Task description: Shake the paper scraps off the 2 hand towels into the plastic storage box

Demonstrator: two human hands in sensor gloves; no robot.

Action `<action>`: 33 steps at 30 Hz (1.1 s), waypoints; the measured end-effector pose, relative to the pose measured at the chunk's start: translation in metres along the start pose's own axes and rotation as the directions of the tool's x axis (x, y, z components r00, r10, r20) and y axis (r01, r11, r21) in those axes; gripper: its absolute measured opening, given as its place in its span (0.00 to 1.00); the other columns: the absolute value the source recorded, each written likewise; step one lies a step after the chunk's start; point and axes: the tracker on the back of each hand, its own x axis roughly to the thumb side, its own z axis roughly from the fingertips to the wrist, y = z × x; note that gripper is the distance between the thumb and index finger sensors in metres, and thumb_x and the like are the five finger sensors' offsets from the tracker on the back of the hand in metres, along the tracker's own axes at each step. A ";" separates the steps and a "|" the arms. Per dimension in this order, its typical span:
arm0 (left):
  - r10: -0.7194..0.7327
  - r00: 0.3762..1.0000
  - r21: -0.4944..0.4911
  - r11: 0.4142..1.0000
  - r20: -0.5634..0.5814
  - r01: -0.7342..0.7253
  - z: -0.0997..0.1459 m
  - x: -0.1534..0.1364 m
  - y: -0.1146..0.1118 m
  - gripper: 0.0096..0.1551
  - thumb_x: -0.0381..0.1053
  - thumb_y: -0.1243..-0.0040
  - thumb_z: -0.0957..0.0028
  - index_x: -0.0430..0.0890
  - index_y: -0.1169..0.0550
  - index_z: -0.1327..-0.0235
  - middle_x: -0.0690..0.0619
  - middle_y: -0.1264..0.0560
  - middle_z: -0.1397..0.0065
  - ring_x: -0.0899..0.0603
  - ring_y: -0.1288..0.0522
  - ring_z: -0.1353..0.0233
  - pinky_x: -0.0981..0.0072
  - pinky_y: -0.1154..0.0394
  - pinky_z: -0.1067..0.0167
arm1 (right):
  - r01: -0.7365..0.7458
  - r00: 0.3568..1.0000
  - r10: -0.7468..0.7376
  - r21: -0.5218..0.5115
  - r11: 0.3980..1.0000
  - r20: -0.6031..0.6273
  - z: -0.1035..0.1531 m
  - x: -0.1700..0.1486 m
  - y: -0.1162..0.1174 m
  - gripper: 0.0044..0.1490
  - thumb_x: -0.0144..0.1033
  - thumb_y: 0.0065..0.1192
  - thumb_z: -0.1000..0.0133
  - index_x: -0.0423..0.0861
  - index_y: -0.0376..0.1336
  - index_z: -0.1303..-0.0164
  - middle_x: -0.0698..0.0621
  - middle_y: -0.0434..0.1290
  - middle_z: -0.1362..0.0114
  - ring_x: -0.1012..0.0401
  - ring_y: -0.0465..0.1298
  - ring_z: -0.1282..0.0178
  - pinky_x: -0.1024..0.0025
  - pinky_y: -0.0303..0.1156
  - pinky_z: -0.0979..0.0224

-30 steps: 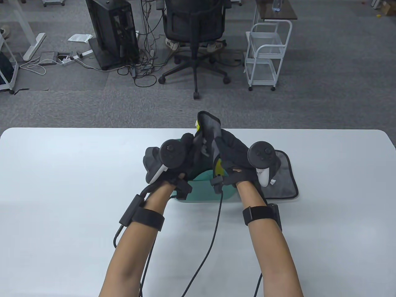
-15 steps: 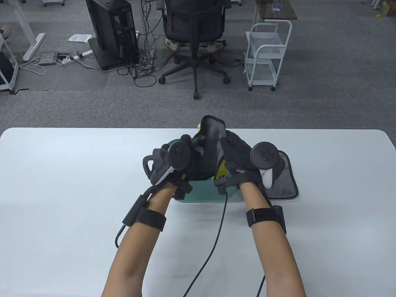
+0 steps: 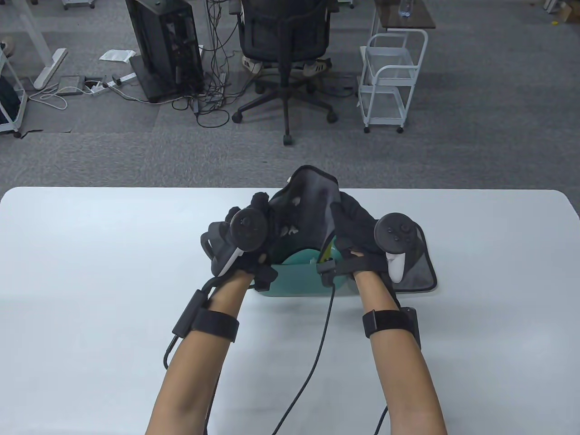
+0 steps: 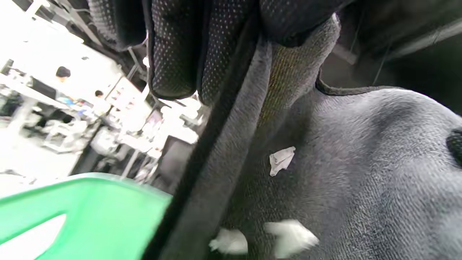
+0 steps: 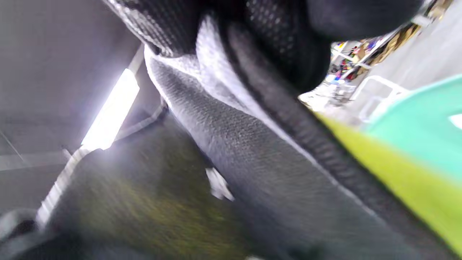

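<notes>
While the white table is sitting before a grey carpet, with an office chair at 12 o'clock, your left hand and right hand are gripping a grey towel over the green box. Since a second ago it is spreading wider; scraps are clinging.

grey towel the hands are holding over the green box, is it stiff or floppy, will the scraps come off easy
Probably floppy: the grey towel sags between the left hand and right hand. The paper scraps look light but seem to cling to its nap, so shaking likely helps.
</notes>
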 end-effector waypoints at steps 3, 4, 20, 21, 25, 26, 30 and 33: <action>0.005 0.999 0.089 0.996 0.034 -0.008 0.001 0.001 0.010 0.26 0.53 0.49 0.42 0.43 0.35 0.36 0.55 0.20 0.41 0.40 0.17 0.35 0.45 0.28 0.30 | 0.158 0.987 -0.155 -0.080 0.984 0.043 0.001 0.008 -0.009 0.25 0.40 0.66 0.38 0.40 0.67 0.36 0.43 0.81 0.44 0.49 0.82 0.59 0.60 0.79 0.59; 0.063 0.997 0.089 0.994 0.037 -0.066 0.003 0.002 0.013 0.26 0.53 0.49 0.42 0.44 0.36 0.35 0.55 0.21 0.40 0.40 0.18 0.33 0.44 0.30 0.28 | 0.237 0.971 -0.234 -0.079 0.968 0.045 0.001 0.011 -0.008 0.25 0.38 0.66 0.38 0.39 0.67 0.36 0.41 0.80 0.44 0.48 0.81 0.59 0.58 0.78 0.59; -0.007 1.000 0.083 0.997 0.007 0.006 0.009 -0.006 0.000 0.25 0.54 0.48 0.43 0.43 0.34 0.38 0.55 0.20 0.41 0.40 0.17 0.35 0.45 0.28 0.30 | -0.024 0.997 0.021 -0.030 0.999 -0.072 -0.002 -0.003 -0.015 0.24 0.40 0.66 0.38 0.41 0.68 0.36 0.42 0.81 0.40 0.48 0.82 0.54 0.59 0.79 0.56; 0.025 1.000 0.119 0.993 0.019 -0.027 0.008 -0.005 0.003 0.25 0.54 0.49 0.42 0.43 0.35 0.38 0.55 0.20 0.41 0.40 0.17 0.35 0.45 0.28 0.30 | 0.066 0.997 -0.070 -0.091 0.994 -0.036 -0.001 -0.003 -0.019 0.24 0.41 0.66 0.38 0.42 0.68 0.36 0.43 0.81 0.41 0.49 0.82 0.55 0.60 0.79 0.56; 0.010 0.999 -0.004 1.000 -0.049 -0.011 0.007 -0.009 -0.003 0.25 0.54 0.48 0.43 0.43 0.34 0.38 0.54 0.20 0.42 0.39 0.16 0.36 0.44 0.28 0.31 | 0.010 0.993 -0.010 0.003 1.000 -0.118 -0.001 -0.006 -0.017 0.24 0.39 0.67 0.38 0.41 0.68 0.36 0.41 0.80 0.40 0.46 0.81 0.53 0.56 0.78 0.55; 0.028 0.999 0.068 0.997 -0.032 -0.026 0.009 -0.010 -0.001 0.25 0.54 0.48 0.43 0.43 0.34 0.37 0.55 0.20 0.41 0.40 0.16 0.36 0.45 0.28 0.31 | -0.001 0.997 -0.002 -0.037 0.999 -0.082 0.001 -0.005 -0.021 0.24 0.41 0.66 0.38 0.42 0.68 0.36 0.43 0.81 0.40 0.48 0.82 0.54 0.59 0.79 0.55; 0.028 0.998 0.026 0.999 -0.053 -0.026 0.006 -0.010 -0.002 0.25 0.53 0.47 0.43 0.42 0.33 0.38 0.53 0.19 0.42 0.38 0.16 0.36 0.43 0.28 0.32 | 0.055 0.992 -0.056 -0.010 0.998 -0.113 -0.002 -0.006 -0.019 0.24 0.38 0.68 0.38 0.39 0.69 0.36 0.40 0.80 0.40 0.45 0.81 0.55 0.56 0.78 0.56; 0.053 0.998 0.110 0.993 -0.041 -0.048 0.010 -0.014 0.006 0.25 0.54 0.49 0.42 0.44 0.34 0.37 0.55 0.21 0.40 0.40 0.17 0.35 0.45 0.28 0.30 | 0.077 0.994 -0.085 -0.111 0.991 -0.062 0.003 -0.005 -0.027 0.24 0.41 0.66 0.38 0.41 0.68 0.36 0.42 0.81 0.41 0.48 0.82 0.55 0.59 0.79 0.56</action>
